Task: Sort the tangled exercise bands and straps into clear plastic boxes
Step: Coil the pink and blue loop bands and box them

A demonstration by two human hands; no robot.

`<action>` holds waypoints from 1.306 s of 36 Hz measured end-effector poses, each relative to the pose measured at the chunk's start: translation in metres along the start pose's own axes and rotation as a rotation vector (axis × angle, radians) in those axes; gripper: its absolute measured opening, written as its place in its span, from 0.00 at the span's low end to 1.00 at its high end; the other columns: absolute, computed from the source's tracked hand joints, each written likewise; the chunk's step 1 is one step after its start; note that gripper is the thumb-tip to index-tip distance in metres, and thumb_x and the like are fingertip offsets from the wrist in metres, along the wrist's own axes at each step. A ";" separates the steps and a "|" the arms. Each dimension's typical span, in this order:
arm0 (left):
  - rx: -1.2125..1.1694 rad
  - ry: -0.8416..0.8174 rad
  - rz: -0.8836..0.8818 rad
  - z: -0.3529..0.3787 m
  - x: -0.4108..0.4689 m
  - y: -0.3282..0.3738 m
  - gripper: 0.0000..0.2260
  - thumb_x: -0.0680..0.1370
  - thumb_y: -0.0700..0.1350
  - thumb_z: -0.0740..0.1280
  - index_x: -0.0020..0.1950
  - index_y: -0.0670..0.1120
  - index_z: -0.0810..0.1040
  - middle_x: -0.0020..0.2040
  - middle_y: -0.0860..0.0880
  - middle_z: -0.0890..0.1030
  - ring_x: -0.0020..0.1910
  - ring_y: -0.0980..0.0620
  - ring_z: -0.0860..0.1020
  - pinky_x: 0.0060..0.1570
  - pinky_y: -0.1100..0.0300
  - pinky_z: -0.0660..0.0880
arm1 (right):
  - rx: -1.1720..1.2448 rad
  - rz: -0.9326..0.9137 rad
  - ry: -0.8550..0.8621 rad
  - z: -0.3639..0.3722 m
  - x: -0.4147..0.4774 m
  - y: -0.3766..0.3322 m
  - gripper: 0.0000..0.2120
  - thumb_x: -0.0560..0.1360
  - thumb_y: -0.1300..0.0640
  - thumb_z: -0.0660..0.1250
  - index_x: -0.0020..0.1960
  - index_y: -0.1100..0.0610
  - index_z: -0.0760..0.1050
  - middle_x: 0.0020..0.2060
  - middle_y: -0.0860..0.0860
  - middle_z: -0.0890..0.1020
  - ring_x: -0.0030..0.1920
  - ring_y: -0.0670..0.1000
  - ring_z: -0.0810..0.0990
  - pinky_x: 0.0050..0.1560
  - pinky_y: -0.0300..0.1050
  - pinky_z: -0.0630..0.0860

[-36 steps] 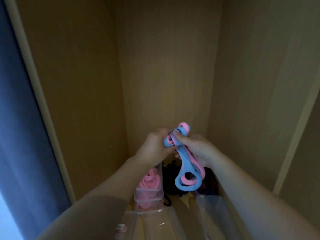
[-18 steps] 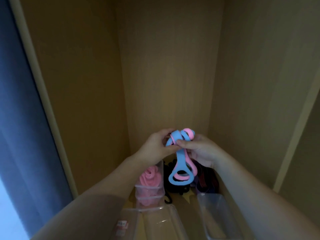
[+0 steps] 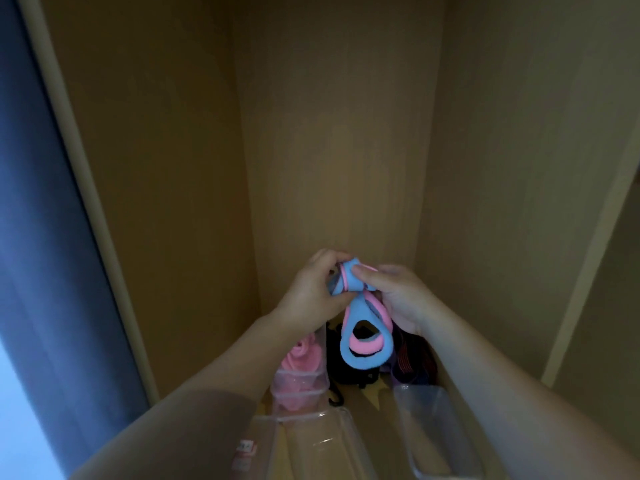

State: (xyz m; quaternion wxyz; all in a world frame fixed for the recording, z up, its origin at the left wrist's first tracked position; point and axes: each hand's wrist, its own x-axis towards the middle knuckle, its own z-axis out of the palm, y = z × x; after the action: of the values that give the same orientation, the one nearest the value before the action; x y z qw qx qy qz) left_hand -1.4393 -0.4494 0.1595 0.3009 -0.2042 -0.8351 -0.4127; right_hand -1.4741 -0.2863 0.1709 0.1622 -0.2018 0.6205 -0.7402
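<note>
- Blue band (image 3: 347, 353) and pink band (image 3: 362, 347), tangled together, are held in the air between both hands, their loops hanging below.
- Left hand (image 3: 311, 296) pinches the knotted top; right hand (image 3: 398, 296) grips it, thumb pressing on top.
- Underneath: clear box of pink bands (image 3: 299, 388), dark straps (image 3: 346, 370) beside it, another clear box (image 3: 433, 431) at right.
- Wooden closet walls (image 3: 329, 150); blue curtain (image 3: 41, 237) at left.

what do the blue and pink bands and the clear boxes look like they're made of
Blue band: likely soft rubber or silicone, matte; it droops in a limp, smooth loop with no weave. Pink band: seemingly the same, thinner, tangled with the blue. Clear boxes: rigid see-through plastic, glossy; light glints on the rims and contents show through.
</note>
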 end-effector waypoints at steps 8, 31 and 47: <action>-0.319 -0.220 -0.389 -0.007 0.002 -0.003 0.29 0.72 0.43 0.75 0.71 0.42 0.69 0.60 0.47 0.79 0.58 0.52 0.79 0.57 0.56 0.78 | -0.150 -0.022 -0.065 -0.006 -0.001 0.002 0.17 0.70 0.57 0.73 0.55 0.65 0.79 0.48 0.66 0.82 0.45 0.59 0.81 0.52 0.54 0.77; -0.073 -0.107 -0.248 -0.004 -0.006 -0.008 0.27 0.65 0.46 0.80 0.55 0.50 0.67 0.54 0.49 0.75 0.50 0.55 0.77 0.51 0.56 0.79 | -0.192 0.048 -0.003 0.000 -0.001 0.003 0.13 0.73 0.56 0.72 0.50 0.65 0.80 0.32 0.54 0.81 0.28 0.46 0.76 0.28 0.36 0.71; -0.071 -0.145 -0.407 -0.012 -0.008 -0.010 0.21 0.67 0.43 0.79 0.57 0.45 0.78 0.47 0.53 0.82 0.42 0.63 0.80 0.39 0.70 0.76 | -0.305 0.040 -0.085 -0.003 0.003 0.008 0.13 0.72 0.68 0.71 0.56 0.66 0.78 0.50 0.65 0.82 0.49 0.58 0.82 0.59 0.51 0.75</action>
State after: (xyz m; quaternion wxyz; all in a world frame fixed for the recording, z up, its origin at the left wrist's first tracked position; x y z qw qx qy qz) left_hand -1.4348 -0.4659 0.1542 0.1433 -0.0711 -0.8636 -0.4781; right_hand -1.4789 -0.2864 0.1630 0.1704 -0.2428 0.7220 -0.6250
